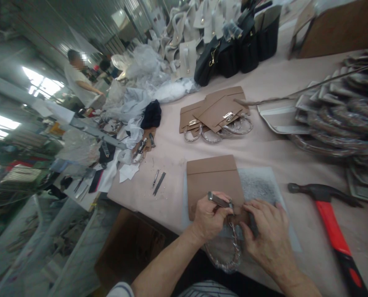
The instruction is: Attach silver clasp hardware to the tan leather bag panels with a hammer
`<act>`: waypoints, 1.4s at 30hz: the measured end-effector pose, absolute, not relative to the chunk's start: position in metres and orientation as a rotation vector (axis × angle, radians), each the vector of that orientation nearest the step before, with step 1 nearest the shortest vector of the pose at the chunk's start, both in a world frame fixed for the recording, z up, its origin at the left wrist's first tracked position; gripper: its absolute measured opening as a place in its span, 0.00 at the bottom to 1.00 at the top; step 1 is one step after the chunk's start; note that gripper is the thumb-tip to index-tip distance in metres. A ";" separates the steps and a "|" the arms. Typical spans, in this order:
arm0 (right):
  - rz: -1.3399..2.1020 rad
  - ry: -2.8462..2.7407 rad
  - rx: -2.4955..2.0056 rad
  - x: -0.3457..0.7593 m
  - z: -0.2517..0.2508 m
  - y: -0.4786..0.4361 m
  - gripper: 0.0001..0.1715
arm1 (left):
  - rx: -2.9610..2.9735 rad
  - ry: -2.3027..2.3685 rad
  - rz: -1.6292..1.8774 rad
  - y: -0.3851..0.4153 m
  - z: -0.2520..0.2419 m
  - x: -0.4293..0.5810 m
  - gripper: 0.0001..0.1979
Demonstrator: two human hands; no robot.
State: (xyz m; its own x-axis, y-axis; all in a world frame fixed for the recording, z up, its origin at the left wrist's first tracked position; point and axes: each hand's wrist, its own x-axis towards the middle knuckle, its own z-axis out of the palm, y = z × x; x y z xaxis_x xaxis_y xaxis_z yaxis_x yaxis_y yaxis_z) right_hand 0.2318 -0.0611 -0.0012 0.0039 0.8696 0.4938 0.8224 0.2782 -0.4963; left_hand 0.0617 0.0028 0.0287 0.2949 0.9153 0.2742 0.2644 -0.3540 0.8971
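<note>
- Left hand (209, 218): fingers clamped on a slim metal tool (218, 200) over a smooth tan panel (213, 179) with a plastic-wrapped looped handle (231, 264).
- Right hand (268, 233): fingers at the panel's edge, around something dark (252, 225); grip unclear.
- This panel seems midway; glossy fittings (228, 116) on tan panels (216, 107) beyond look done.
- Hammer (330, 218) lies right on the pinkish table (171, 150).

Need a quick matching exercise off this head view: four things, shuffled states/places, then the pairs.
1. hammer
2. left hand
3. black bags
4. handle nearest the hands

A. at the far side of the table
B. curved into a loop, in shiny wrapping
C. lying right of the right hand
D. gripping a small metal piece

Pairs: 1-C, 2-D, 3-A, 4-B
</note>
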 end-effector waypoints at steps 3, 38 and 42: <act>0.075 -1.809 -1.532 0.232 0.000 -0.061 0.13 | 1.796 1.079 1.047 0.004 0.030 0.062 0.03; 0.048 -1.848 -1.513 0.233 0.002 -0.060 0.15 | 1.835 0.998 1.068 0.007 0.029 0.070 0.04; 0.043 -1.848 -1.512 0.232 0.002 -0.060 0.15 | 1.882 0.988 1.109 0.008 0.026 0.072 0.03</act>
